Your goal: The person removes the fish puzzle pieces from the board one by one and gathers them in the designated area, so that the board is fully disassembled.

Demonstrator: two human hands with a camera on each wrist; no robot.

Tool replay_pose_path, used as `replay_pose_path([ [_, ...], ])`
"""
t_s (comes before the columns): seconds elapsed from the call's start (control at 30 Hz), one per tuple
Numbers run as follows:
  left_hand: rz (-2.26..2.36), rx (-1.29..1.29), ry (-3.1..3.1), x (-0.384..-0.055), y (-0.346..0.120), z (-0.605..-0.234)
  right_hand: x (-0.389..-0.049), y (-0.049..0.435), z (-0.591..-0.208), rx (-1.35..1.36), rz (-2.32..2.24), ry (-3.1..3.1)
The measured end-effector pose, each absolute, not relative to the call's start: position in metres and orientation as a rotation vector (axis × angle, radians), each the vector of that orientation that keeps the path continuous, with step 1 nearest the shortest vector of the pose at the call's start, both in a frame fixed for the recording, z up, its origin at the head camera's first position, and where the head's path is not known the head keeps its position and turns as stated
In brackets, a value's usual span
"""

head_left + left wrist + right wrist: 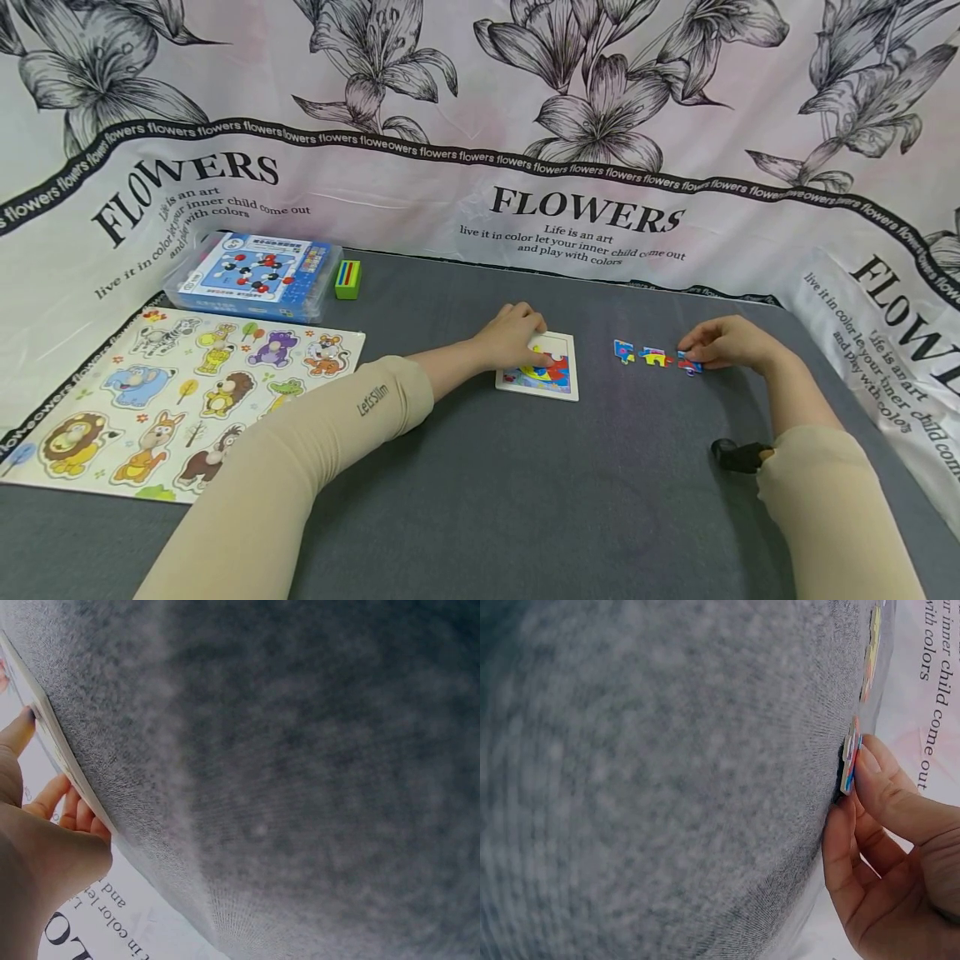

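Note:
A small jigsaw puzzle board (572,375) with a pale frame and a colourful picture lies on the table. My left hand (512,337) holds it, thumb on the picture and bent fingers at the far edge; the left wrist view shows the fingertips (64,796) along the board's side. To the right, my right hand (731,343) pinches a blue and red puzzle piece (688,363) between thumb and fingers, low over the table. Beside it lie a yellow and red piece (655,357) and a mostly blue piece (623,351).
At the left lies a large animal puzzle board (247,387), partly behind my left sleeve (300,450). Behind it are a clear-lidded blue box (255,275) and a small green block (348,280). A flower-printed cloth (420,192) hangs at the table's back. A black device (738,457) sits at my right wrist.

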State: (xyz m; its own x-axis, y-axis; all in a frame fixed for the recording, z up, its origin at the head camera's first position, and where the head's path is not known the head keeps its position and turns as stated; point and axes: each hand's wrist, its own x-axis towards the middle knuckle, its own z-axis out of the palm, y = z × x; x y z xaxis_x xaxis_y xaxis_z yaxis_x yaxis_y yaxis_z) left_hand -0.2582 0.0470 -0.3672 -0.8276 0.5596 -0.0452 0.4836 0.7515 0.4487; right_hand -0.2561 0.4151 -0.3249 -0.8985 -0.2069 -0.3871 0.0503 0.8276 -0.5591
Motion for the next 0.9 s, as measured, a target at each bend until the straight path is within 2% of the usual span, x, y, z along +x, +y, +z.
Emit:
replay_pose_path([
  [0.47, 0.6, 0.862, 2.764, -0.26, 0.046, -0.366, -0.259, 0.391, -0.317, -0.161, -0.722, 2.749],
  [0.9, 0.639, 0.957, 2.664, -0.27, 0.036, -0.352, -0.256, 0.298, -0.309, -0.337, -0.82, 2.788],
])
